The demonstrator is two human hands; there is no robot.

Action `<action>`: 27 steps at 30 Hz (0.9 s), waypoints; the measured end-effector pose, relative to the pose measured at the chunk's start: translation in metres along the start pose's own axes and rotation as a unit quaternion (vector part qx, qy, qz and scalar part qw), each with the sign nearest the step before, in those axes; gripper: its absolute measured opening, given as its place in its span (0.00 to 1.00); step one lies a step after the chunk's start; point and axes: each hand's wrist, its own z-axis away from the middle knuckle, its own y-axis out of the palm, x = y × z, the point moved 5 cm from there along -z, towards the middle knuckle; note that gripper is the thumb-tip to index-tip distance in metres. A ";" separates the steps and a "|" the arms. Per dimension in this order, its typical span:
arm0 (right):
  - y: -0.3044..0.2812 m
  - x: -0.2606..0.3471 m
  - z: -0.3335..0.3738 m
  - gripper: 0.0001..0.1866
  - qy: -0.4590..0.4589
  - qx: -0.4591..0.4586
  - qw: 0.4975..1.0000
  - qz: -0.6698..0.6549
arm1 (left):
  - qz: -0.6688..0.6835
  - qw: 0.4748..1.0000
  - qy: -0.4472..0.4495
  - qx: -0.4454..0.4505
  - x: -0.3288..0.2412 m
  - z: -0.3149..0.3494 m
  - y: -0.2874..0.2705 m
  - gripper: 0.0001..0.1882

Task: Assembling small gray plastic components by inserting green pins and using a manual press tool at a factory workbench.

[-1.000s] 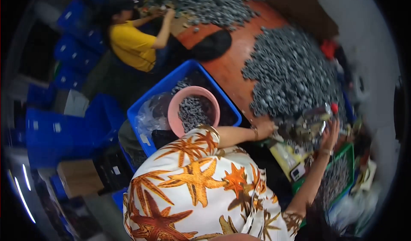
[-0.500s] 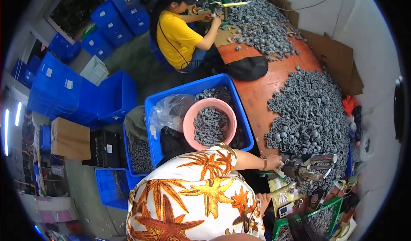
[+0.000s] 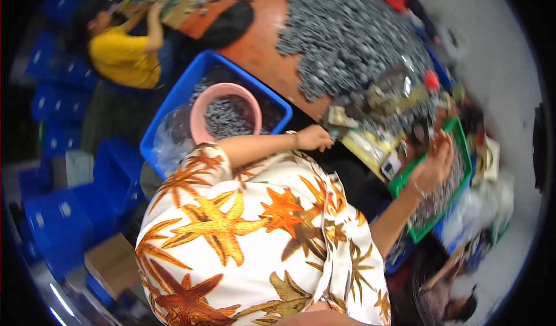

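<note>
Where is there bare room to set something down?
The orange tabletop between the black bundle and the grey parts pile, running down beside the blue tub. Crowded: from the left hand over the yellow sheet to the green tray.

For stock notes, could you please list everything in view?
Table: one, orange, top centre
Small parts: countless, grey, on table, in bucket
Tub: one, blue, left
Bucket: one, pink, in tub
Plastic bag: one, clear, in tub
Crate: one, green, right
Stacked bins: several, blue, far left
Cardboard box: one, brown, lower left
Clutter: uncounted, mixed, above crate
Co-workers: one, yellow-shirted, upper left; perhaps another, lower right
Starfish shirt: one, white, lower centre
Left hand: one, bare, by table edge
Right hand: one, bare, over crate
</note>
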 end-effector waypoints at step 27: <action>-0.213 -0.051 0.106 0.08 0.128 -0.203 0.940 0.244 | -0.398 0.802 0.025 -0.445 0.075 -0.094 -0.277 0.11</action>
